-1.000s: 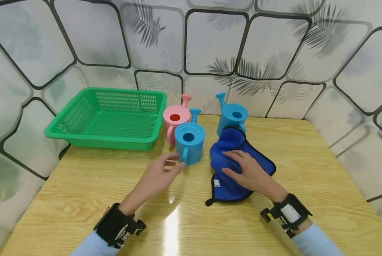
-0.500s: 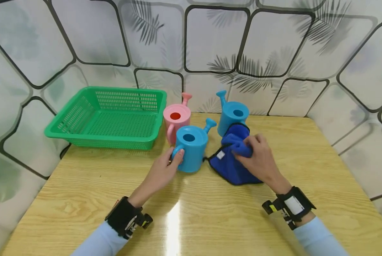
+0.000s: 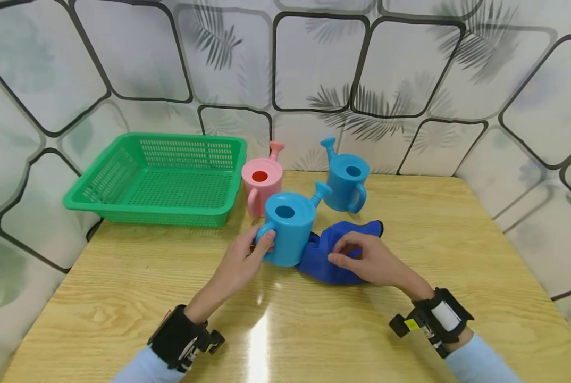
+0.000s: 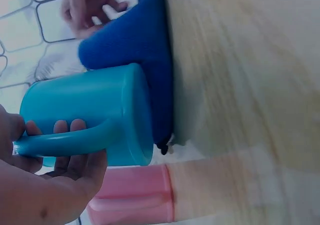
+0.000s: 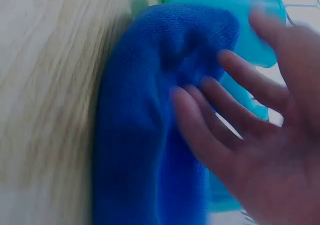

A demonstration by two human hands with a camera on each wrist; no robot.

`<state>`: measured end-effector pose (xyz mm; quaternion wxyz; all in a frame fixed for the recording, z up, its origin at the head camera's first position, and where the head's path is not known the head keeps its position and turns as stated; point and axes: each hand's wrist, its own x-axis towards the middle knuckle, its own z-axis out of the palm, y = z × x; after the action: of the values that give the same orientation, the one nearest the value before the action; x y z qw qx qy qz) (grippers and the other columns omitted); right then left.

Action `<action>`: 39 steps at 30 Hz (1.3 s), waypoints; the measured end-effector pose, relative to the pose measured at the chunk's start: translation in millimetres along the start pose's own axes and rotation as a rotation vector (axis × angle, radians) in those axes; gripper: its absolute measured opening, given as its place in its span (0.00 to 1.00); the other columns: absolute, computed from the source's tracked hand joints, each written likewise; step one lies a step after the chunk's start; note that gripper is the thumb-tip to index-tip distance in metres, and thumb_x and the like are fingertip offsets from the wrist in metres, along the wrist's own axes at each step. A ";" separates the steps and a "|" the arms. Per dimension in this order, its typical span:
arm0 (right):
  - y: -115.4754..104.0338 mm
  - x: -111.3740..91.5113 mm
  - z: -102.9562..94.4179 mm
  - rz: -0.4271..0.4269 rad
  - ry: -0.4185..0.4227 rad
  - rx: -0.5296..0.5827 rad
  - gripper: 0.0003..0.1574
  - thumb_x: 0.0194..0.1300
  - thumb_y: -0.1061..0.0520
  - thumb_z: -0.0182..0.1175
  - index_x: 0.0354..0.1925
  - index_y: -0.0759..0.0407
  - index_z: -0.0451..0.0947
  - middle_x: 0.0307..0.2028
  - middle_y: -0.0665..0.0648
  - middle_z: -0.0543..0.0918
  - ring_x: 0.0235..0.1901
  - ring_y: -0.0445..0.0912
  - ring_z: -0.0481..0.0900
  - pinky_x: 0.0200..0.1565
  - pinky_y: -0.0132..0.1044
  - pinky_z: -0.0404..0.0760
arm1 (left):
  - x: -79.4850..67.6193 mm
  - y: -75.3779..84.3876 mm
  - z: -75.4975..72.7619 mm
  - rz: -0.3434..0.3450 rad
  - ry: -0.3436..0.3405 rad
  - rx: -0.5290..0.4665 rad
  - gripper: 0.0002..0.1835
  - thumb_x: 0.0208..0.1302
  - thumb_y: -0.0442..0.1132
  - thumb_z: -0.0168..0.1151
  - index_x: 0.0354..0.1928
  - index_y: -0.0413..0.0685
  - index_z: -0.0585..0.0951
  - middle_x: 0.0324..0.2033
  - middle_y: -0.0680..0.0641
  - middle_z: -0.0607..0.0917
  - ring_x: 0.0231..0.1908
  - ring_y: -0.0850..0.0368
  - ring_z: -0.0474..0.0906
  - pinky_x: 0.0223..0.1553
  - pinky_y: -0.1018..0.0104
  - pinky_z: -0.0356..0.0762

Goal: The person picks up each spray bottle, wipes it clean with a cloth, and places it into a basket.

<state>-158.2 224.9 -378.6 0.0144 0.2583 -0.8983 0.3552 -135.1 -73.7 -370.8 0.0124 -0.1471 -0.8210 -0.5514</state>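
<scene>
My left hand grips the handle of a light blue watering can, its fingers curled round the loop in the left wrist view. The can's spout points right and away, and its base overlaps the left edge of a bunched blue cloth. Over that cloth is my right hand, its fingers loosely bent. The right wrist view shows those fingertips close by the cloth's folds, pinching nothing. A second blue watering can stands behind the cloth. Beside the held can, partly hidden, is a pink watering can.
To the left at the back stands a green perforated basket. Everything is on a wooden table whose far edge meets a patterned wall covering.
My left hand has taken the near blue can by its handle, and the can has shifted and turned its spout rightward. My right hand grasped the cloth, folded it nearer, then let go.
</scene>
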 end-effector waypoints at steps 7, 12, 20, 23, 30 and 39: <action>42.6 3.5 -22.7 0.159 0.100 -0.217 0.32 0.64 0.58 0.62 0.61 0.73 0.67 0.55 0.80 0.70 0.56 0.71 0.65 0.55 0.71 0.64 | 0.9 0.8 -1.4 -0.032 0.001 -0.014 0.19 0.75 0.51 0.47 0.44 0.41 0.77 0.38 0.40 0.84 0.42 0.46 0.81 0.46 0.46 0.81; 55.6 4.3 -23.3 0.194 -0.073 -0.206 0.20 0.67 0.54 0.61 0.48 0.70 0.78 0.37 0.71 0.81 0.39 0.62 0.78 0.39 0.56 0.80 | 0.9 0.4 -2.3 -0.019 -0.002 -0.018 0.19 0.76 0.50 0.47 0.45 0.40 0.77 0.38 0.39 0.85 0.41 0.48 0.81 0.46 0.46 0.82; 21.0 8.1 -48.3 0.232 0.880 -0.079 0.13 0.58 0.59 0.62 0.30 0.72 0.81 0.38 0.64 0.79 0.37 0.53 0.75 0.31 0.39 0.71 | -4.0 1.0 -5.9 -0.014 0.045 -0.110 0.20 0.76 0.51 0.45 0.43 0.40 0.76 0.38 0.39 0.81 0.41 0.52 0.81 0.47 0.47 0.82; -4.8 6.2 -50.9 0.183 0.917 0.045 0.15 0.60 0.59 0.63 0.41 0.72 0.81 0.52 0.56 0.78 0.47 0.48 0.75 0.37 0.32 0.73 | -3.7 -0.2 -4.9 -0.005 0.047 -0.184 0.21 0.77 0.50 0.44 0.41 0.37 0.75 0.36 0.38 0.80 0.39 0.50 0.81 0.46 0.48 0.81; -48.3 3.0 -3.9 -0.214 0.386 0.155 0.15 0.61 0.70 0.60 0.47 0.69 0.75 0.60 0.66 0.75 0.67 0.56 0.60 0.61 0.65 0.66 | -0.9 3.0 -0.1 -0.078 0.000 -0.339 0.25 0.76 0.55 0.42 0.38 0.38 0.74 0.32 0.43 0.78 0.34 0.53 0.80 0.42 0.59 0.79; -38.7 -2.5 19.6 -0.359 0.046 -0.063 0.21 0.53 0.58 0.72 0.44 0.61 0.76 0.51 0.62 0.78 0.60 0.60 0.69 0.55 0.63 0.75 | 7.0 -3.7 -3.0 -0.090 -0.061 -0.506 0.23 0.77 0.53 0.39 0.31 0.41 0.66 0.26 0.48 0.69 0.26 0.57 0.71 0.37 0.68 0.79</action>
<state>-134.6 189.7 -369.4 0.1060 0.4058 -0.8480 0.3242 -143.2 -76.1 -371.8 -0.0740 -0.1256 -0.6626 -0.7347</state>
